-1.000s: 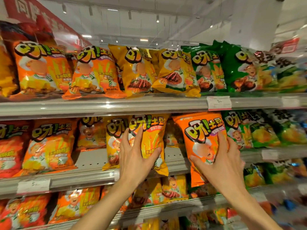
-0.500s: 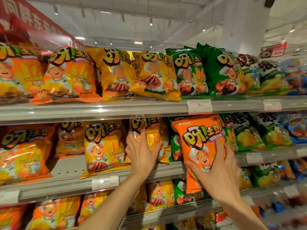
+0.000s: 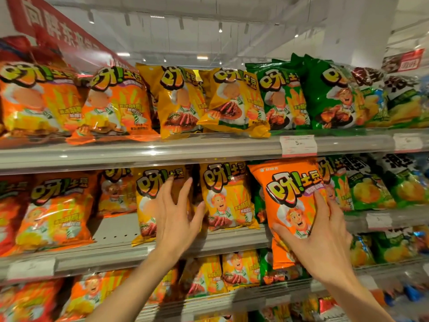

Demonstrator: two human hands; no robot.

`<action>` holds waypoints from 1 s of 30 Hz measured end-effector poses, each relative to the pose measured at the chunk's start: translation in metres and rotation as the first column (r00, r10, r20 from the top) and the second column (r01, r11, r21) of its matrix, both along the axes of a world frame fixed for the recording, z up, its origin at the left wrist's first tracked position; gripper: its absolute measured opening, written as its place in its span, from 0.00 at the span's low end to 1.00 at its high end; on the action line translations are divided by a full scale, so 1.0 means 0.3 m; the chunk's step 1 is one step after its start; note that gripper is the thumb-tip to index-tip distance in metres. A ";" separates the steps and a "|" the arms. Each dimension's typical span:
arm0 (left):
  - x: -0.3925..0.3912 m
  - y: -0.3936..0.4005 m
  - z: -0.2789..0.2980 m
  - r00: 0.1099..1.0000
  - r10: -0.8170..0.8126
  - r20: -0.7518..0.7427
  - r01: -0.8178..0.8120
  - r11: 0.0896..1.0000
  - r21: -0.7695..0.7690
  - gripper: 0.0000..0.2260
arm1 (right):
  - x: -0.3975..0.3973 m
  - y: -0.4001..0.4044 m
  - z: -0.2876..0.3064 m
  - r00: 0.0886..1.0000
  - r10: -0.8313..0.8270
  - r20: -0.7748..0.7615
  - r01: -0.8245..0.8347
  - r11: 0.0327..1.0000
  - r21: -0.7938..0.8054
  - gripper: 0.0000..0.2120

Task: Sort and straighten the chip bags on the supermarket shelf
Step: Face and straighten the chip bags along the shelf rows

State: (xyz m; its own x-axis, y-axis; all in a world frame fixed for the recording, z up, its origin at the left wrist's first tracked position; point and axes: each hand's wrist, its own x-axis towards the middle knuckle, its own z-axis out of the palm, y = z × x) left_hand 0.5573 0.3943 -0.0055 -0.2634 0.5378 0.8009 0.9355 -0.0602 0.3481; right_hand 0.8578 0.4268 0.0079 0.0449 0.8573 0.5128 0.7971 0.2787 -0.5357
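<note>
Right hand [image 3: 322,231]: fingers spread across the lower front of an orange chip bag [image 3: 290,201], holding it out in front of the middle shelf [image 3: 234,239], right of centre in the frame.
Orange bag, position: its long axis is upright, leaning a little to the left; its bottom hangs below the shelf lip and it covers green bags [image 3: 257,201] behind it.
Left hand [image 3: 176,219]: fingers spread wide and laid flat on a yellow bag [image 3: 151,201] at mid-frame; whether it grips anything I cannot tell.
Key relation: the matching orange bags [image 3: 55,210] stand at the left of the frame on this same shelf, beyond the left hand, so the held bag probably has to travel leftward across the yellow ones. The left hand is nearer that spot; the right one has the bag.
Open spot: a bare stretch of shelf [image 3: 116,231] shows between the orange bags and the yellow bag.
Count, middle shelf: two yellow bags facing front, one orange bag in hand, at least two orange bags at left; green ones at right are too blurred to count.
Count, top shelf: two orange, two yellow, two green.
</note>
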 end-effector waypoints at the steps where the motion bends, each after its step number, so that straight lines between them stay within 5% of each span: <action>1: -0.057 -0.025 -0.002 0.999 0.051 -0.002 -0.051 0.998 0.020 0.28 | -0.017 -0.003 0.000 1.000 0.012 -0.005 -0.012 1.000 0.006 0.55; 4: -0.191 -0.071 -0.019 0.978 0.169 0.119 -0.159 0.983 -0.090 0.30 | -0.078 -0.016 0.001 0.999 0.040 -0.006 -0.040 0.999 0.012 0.54; 8: -0.243 -0.072 -0.047 0.946 0.117 0.301 -0.033 0.963 -0.269 0.33 | -0.153 -0.029 0.007 0.997 0.077 0.003 -0.077 0.997 -0.003 0.54; 16: -0.188 -0.021 -0.032 0.953 0.022 0.301 0.078 0.945 -0.318 0.31 | -0.224 -0.037 0.011 0.993 0.121 0.001 -0.121 0.993 -0.015 0.54; 20: -0.190 -0.043 -0.027 0.958 0.051 0.284 0.035 0.956 -0.292 0.32 | -0.237 -0.042 0.015 0.992 0.123 -0.010 -0.123 0.992 0.007 0.54; 23: -0.167 -0.074 -0.004 0.986 0.000 0.168 0.015 0.996 -0.086 0.27 | -0.250 -0.051 0.016 0.992 0.125 -0.011 -0.125 0.992 0.020 0.54; 26: -0.086 -0.096 0.035 0.967 -0.186 0.173 0.195 0.980 -0.037 0.20 | -0.266 -0.064 0.017 0.989 0.147 -0.015 -0.147 0.989 0.030 0.54; 30: 0.042 -0.101 0.071 0.788 -0.352 0.505 0.502 0.843 -0.195 0.28 | -0.294 -0.091 0.014 0.984 0.178 -0.011 -0.178 0.983 0.042 0.54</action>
State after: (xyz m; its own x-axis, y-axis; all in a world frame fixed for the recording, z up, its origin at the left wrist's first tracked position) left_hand 0.5700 0.3640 0.0158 -0.2237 0.8720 0.4354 0.5823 -0.2387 0.7772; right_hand 0.7695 0.3996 0.0122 -0.0988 0.8310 0.5475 0.7252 0.4369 -0.5322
